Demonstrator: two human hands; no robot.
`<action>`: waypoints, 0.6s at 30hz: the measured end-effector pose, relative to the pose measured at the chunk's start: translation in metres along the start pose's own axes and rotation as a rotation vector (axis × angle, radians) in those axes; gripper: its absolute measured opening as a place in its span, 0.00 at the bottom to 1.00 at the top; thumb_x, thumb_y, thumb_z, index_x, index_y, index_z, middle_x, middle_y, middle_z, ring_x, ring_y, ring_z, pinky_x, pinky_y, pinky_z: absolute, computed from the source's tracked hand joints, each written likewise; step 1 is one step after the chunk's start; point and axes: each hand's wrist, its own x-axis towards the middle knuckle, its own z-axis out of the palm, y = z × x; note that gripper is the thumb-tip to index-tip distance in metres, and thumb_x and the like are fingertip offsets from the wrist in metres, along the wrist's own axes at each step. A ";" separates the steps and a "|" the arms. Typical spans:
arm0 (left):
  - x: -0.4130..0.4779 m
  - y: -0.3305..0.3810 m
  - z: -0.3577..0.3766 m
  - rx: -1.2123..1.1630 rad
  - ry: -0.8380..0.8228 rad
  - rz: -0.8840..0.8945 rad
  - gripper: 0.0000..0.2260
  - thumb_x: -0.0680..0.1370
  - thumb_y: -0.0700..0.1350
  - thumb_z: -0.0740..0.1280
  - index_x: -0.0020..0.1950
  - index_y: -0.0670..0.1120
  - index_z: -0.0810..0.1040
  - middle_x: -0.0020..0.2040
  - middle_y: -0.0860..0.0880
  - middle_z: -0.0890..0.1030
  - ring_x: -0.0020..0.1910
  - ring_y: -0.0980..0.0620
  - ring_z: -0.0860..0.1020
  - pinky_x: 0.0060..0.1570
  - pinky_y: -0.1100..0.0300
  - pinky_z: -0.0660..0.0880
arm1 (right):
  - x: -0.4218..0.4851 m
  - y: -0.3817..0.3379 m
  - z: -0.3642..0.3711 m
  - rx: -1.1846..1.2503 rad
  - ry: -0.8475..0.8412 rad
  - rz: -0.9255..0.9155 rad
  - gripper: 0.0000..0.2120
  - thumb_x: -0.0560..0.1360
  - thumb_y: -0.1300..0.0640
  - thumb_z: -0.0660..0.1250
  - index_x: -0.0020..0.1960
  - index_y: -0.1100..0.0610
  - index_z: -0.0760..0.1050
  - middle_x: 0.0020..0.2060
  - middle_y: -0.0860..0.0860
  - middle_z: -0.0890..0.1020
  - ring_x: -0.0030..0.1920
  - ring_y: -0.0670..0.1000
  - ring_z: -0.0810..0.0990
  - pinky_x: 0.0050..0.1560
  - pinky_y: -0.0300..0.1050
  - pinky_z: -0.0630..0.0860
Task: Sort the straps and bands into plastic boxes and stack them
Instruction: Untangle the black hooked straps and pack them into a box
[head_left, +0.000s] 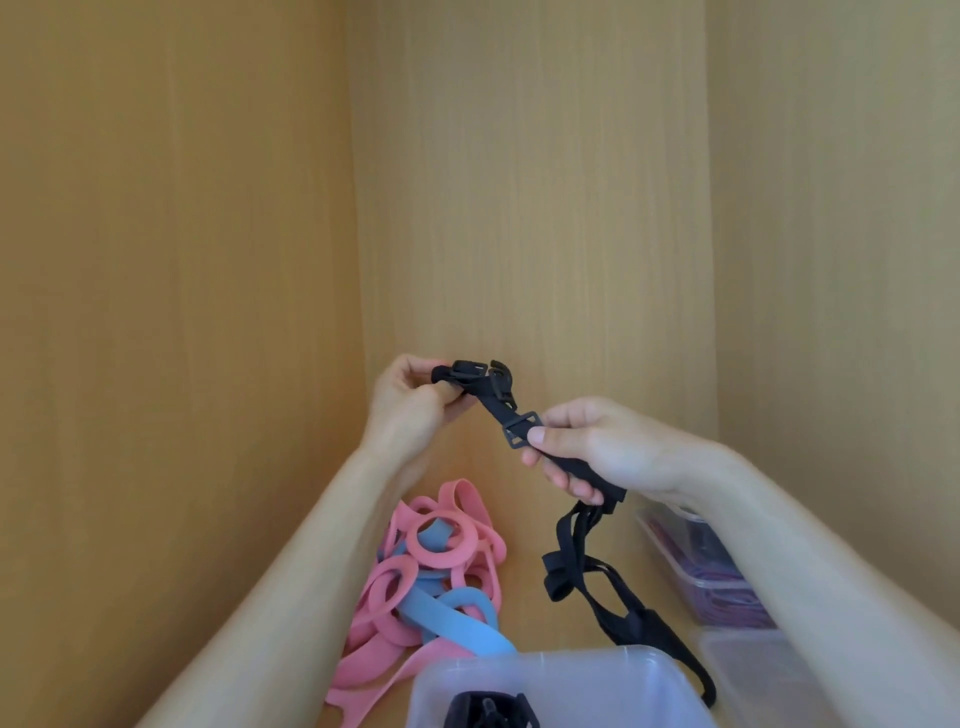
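Cropped box (597, 691), contents unclear; left hand (410, 402) and right hand (592, 449) clamped on black strap (492, 402)

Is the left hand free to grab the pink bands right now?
Probably not yet: the left hand pinches the black strap at its buckle end. Nothing blocks the pink bands below it, so letting go should free the way.

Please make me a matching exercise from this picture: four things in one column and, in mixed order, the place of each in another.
1. black strap
2. pink and blue bands
3. box with black part
4. box with purple contents

A. piled on the wooden shelf
B. held between left hand and right hand
C. partly behind the right forearm
D. nearest the camera

Pairs: 1-B, 2-A, 3-D, 4-C
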 end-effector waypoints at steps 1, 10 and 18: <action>-0.001 0.002 0.002 -0.021 0.000 -0.011 0.11 0.78 0.25 0.62 0.47 0.40 0.72 0.51 0.37 0.81 0.47 0.45 0.83 0.45 0.61 0.83 | 0.000 0.001 0.000 0.005 -0.015 0.001 0.14 0.85 0.56 0.59 0.52 0.66 0.77 0.31 0.52 0.76 0.28 0.48 0.72 0.30 0.41 0.72; -0.006 0.014 0.001 0.178 -0.239 -0.093 0.07 0.76 0.34 0.70 0.45 0.46 0.83 0.43 0.44 0.85 0.40 0.50 0.79 0.36 0.62 0.70 | 0.004 0.019 -0.003 -0.017 -0.026 0.008 0.11 0.82 0.54 0.66 0.49 0.61 0.80 0.37 0.54 0.85 0.40 0.52 0.84 0.52 0.49 0.81; -0.014 0.016 0.003 0.204 -0.596 -0.101 0.05 0.73 0.38 0.74 0.46 0.44 0.88 0.44 0.41 0.85 0.44 0.44 0.81 0.49 0.54 0.76 | 0.005 0.018 -0.004 -0.249 0.179 -0.048 0.10 0.78 0.59 0.69 0.40 0.61 0.81 0.31 0.49 0.82 0.32 0.43 0.76 0.37 0.34 0.71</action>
